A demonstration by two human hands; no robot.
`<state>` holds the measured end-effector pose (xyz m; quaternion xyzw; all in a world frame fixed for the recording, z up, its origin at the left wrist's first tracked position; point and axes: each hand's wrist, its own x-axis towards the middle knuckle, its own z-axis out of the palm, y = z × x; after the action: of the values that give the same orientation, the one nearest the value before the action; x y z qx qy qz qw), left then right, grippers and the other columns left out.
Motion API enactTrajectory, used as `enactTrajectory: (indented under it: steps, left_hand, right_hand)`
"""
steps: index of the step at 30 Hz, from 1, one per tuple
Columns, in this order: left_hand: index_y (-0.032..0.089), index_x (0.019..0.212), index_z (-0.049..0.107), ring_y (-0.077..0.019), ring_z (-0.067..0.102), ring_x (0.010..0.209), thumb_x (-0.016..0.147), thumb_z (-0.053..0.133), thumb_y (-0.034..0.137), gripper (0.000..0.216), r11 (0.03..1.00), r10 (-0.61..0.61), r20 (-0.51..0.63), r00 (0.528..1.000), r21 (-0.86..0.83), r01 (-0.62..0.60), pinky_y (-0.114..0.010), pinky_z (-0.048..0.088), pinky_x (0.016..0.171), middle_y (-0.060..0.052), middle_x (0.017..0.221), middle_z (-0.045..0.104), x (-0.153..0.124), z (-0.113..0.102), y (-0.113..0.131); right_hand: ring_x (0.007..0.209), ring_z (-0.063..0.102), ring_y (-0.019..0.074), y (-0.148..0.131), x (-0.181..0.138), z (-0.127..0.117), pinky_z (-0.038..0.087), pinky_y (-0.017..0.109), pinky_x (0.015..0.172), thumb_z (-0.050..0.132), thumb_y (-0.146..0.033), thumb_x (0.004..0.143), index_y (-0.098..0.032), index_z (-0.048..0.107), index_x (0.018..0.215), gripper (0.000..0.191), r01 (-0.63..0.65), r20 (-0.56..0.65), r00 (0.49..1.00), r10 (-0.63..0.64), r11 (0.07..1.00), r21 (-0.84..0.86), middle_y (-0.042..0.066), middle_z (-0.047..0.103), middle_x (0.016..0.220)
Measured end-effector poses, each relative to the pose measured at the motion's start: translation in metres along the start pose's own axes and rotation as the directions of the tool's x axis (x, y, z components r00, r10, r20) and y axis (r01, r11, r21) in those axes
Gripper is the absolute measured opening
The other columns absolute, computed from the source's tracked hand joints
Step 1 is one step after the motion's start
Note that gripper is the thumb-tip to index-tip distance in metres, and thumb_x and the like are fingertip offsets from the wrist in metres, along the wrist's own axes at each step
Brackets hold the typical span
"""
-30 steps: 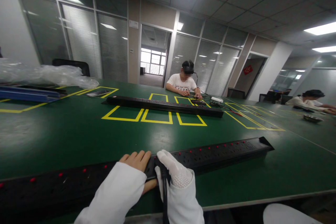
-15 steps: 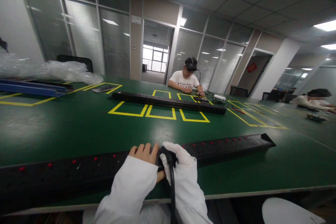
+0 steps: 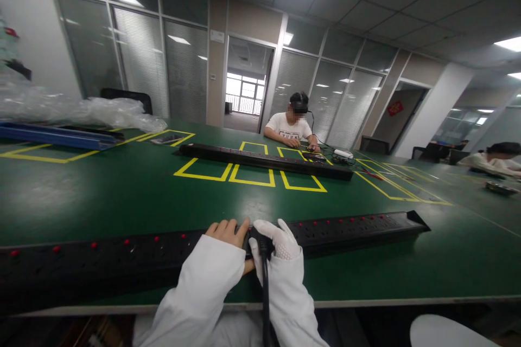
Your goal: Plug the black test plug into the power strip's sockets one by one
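Observation:
A long black power strip [image 3: 342,232] with a row of red switches lies across the near part of the table. My bare left hand [image 3: 226,233] grips its middle, fingers over the far edge and thumb partly hidden at the near side. Right beside it, my right hand [image 3: 280,241] wears a white glove with dotted grip. Its fingers are closed around a black plug [image 3: 262,245] held at the strip's sockets. From the plug a thick black cable [image 3: 266,295] runs down towards me. How deep the plug sits cannot be seen behind the fingers.
A second black power strip [image 3: 264,160] lies farther off across yellow tape outlines on the green table [image 3: 134,200]. Clear plastic wrap [image 3: 118,112] and blue rails [image 3: 61,136] are at the left. Across the table sits a person [image 3: 291,124]; another person [image 3: 494,160] is far right.
The view has shifted slightly, so the scene sits a little to the right. A gloved finger of my right hand now sticks up more. Both hands keep their places on strip and plug.

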<state>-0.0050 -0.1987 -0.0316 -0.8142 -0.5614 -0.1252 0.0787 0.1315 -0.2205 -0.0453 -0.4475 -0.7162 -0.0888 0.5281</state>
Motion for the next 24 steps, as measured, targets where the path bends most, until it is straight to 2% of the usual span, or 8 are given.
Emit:
enactTrajectory:
  steps: [2, 5, 9, 12, 16, 20, 24]
  left_hand:
    - [0.017, 0.126, 0.052, -0.0325, 0.055, 0.089, 0.068, 0.060, 0.046, 0.065, 1.000, -0.002, 0.001, 1.000, 0.008, 0.002, -0.042, 0.035, 0.080, -0.014, 0.099, 0.062, -0.001, 0.000, 0.001]
    - [0.017, 0.127, 0.052, -0.0333, 0.055, 0.090, 0.069, 0.059, 0.046, 0.065, 1.000, -0.002, -0.016, 1.000, 0.013, 0.002, -0.043, 0.036, 0.080, -0.015, 0.098, 0.061, -0.002, 0.000, 0.002]
    - [0.021, 0.128, 0.050, -0.0320, 0.055, 0.092, 0.070, 0.059, 0.047, 0.065, 1.000, -0.006, -0.032, 0.999, 0.016, 0.006, -0.041, 0.036, 0.082, -0.013, 0.098, 0.061, -0.003, -0.001, 0.002]
    - [0.025, 0.132, 0.045, -0.0316, 0.055, 0.093, 0.069, 0.059, 0.048, 0.069, 1.000, -0.020, -0.010, 1.000, 0.015, 0.020, -0.041, 0.036, 0.082, -0.012, 0.099, 0.061, -0.003, -0.003, 0.003]
    - [0.028, 0.134, 0.043, -0.0327, 0.056, 0.093, 0.067, 0.058, 0.047, 0.071, 1.000, -0.026, 0.009, 1.000, 0.007, 0.026, -0.042, 0.038, 0.080, -0.013, 0.100, 0.061, -0.002, -0.003, 0.004]
    - [0.028, 0.132, 0.046, -0.0319, 0.058, 0.091, 0.066, 0.059, 0.044, 0.070, 1.000, -0.019, -0.026, 0.999, 0.022, 0.020, -0.042, 0.039, 0.080, -0.013, 0.099, 0.062, -0.002, 0.005, 0.003]
    - [0.028, 0.129, 0.050, -0.0304, 0.059, 0.085, 0.064, 0.058, 0.045, 0.068, 0.999, -0.010, -0.082, 0.997, 0.041, 0.013, -0.043, 0.039, 0.079, -0.012, 0.092, 0.064, -0.001, 0.016, 0.001]
  right_hand:
    - [0.094, 0.063, 0.0119, 0.003, -0.003, 0.001, 0.035, 0.038, 0.104, 0.060, -0.018, 0.078, -0.027, 0.054, 0.109, 0.033, 0.013, 0.029, 0.999, -0.013, 1.000, 0.012, -0.003, 0.067, 0.102]
    - [0.103, 0.059, 0.0136, 0.008, -0.006, 0.001, 0.037, 0.038, 0.103, 0.056, -0.016, 0.080, -0.026, 0.050, 0.117, 0.038, 0.036, 0.070, 0.997, -0.035, 0.999, -0.004, 0.001, 0.064, 0.111]
    - [0.113, 0.052, 0.0169, 0.013, -0.011, -0.007, 0.041, 0.037, 0.101, 0.051, -0.013, 0.081, -0.025, 0.045, 0.128, 0.048, 0.048, 0.181, 0.982, -0.056, 0.998, 0.046, 0.006, 0.056, 0.124]
    - [0.119, 0.048, 0.0168, 0.013, -0.013, -0.015, 0.038, 0.037, 0.104, 0.048, -0.011, 0.082, -0.024, 0.039, 0.134, 0.054, 0.072, 0.244, 0.966, -0.084, 0.996, 0.057, 0.006, 0.051, 0.131]
    - [0.123, 0.045, 0.0143, 0.011, -0.012, -0.021, 0.035, 0.036, 0.107, 0.045, -0.009, 0.082, -0.025, 0.035, 0.136, 0.057, 0.092, 0.233, 0.968, -0.098, 0.995, 0.035, 0.003, 0.049, 0.133]
    - [0.121, 0.047, 0.0133, 0.012, -0.009, -0.021, 0.039, 0.035, 0.105, 0.047, -0.010, 0.081, -0.027, 0.034, 0.136, 0.059, 0.138, 0.232, 0.963, -0.133, 0.990, -0.004, -0.001, 0.049, 0.132]
    - [0.115, 0.053, 0.0168, 0.017, -0.007, -0.018, 0.046, 0.038, 0.099, 0.055, -0.018, 0.080, -0.028, 0.034, 0.136, 0.061, 0.200, 0.223, 0.959, -0.175, 0.975, -0.095, 0.000, 0.053, 0.129]
